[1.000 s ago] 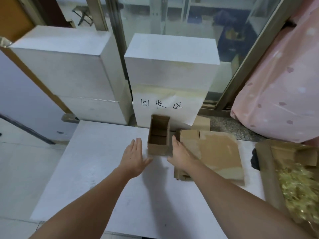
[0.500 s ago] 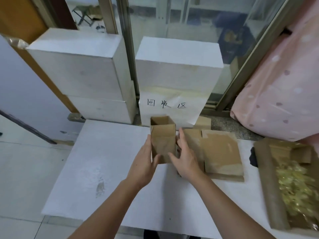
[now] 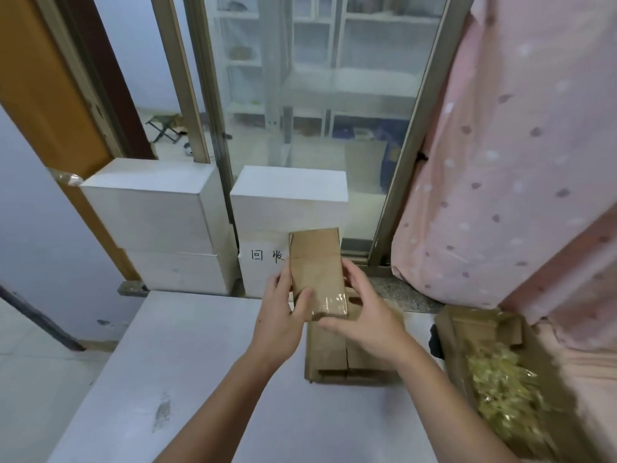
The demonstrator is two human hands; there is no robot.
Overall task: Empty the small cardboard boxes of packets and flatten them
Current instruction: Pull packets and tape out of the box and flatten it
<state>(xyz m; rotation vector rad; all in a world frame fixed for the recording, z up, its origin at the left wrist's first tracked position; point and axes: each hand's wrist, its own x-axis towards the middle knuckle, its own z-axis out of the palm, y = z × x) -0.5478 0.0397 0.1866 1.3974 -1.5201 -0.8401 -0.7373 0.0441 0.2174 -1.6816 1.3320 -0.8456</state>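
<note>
Both hands, left hand [image 3: 278, 324] and right hand [image 3: 365, 317], grip small cardboard box [image 3: 317, 272] lifted above surface [image 3: 200, 379]; flattening step, next press sides flat, add to flattened stack [image 3: 337, 359].

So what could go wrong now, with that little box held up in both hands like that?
1. The small cardboard box is held above the white table by the left hand and right hand; shiny tape across its lower end may resist folding, so the cardboard could tear.
2. It could slip and knock the flattened cardboard stacked just below.
</note>
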